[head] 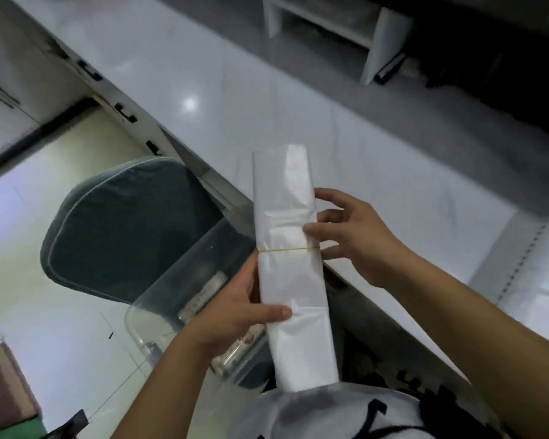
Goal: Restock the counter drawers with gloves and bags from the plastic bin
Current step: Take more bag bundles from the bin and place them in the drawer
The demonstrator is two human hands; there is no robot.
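The clear plastic bin sits low on the left, on a dark cushioned seat; above it the left hand closes its grip on the lower half of the banded bundle of bags, thumb across the front; the right hand only pinches the edge by the rubber band, fingers loosely spread; the slick bundle, held upright over the worktop edge, could slide out or the band could snap off.

Both bare forearms reached up from the bottom of the frame toward its centre. The left hand was closed, thumb across the front and fingers behind. The right hand, centre right, pinched with thumb and curled fingertips.
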